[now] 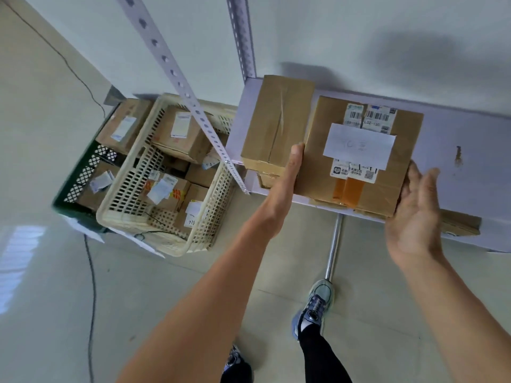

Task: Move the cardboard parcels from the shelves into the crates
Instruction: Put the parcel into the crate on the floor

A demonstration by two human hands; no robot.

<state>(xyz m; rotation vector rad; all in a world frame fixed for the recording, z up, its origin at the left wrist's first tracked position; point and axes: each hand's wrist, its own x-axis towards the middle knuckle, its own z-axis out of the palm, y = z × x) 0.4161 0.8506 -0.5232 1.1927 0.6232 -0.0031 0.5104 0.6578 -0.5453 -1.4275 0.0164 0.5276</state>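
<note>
Far left, on the pale tiled floor (41, 134): a dark green plastic lattice crate (83, 175). It holds at least two brown cardboard parcels with white labels, label faces up.

Touching its right side is a cream plastic lattice crate (130, 189). Several label-up brown parcels lie in it at mixed angles, and some overlap. A white perforated steel upright (177, 78) crosses in front of this crate.

White shelf board (456, 150), left end: a plain brown taped cardboard parcel (276, 120). It lies flat, with its long axis running from the shelf's front edge towards the wall.

Just beside it, to the right, is the labelled brown cardboard parcel (359, 161). It lies flat on the shelf, label face up. The barcode end points to the wall and the orange-taped end to the person. The near end overhangs the shelf's front edge. Its sides look near equal, so I cannot tell the long axis.

Hands are apart, one on each side of the labelled parcel.
- Left hand (290, 167): edge-on in the gap between the two parcels and against the labelled parcel's left side. The thumb is straight. The fingers are hidden, so I cannot tell the grip.
- Right hand (414, 211): palm towards the parcel, fingers loosely straight, fingertips at its right side.

One grey-blue shoe (315, 305) stands on the floor below the shelf.
</note>
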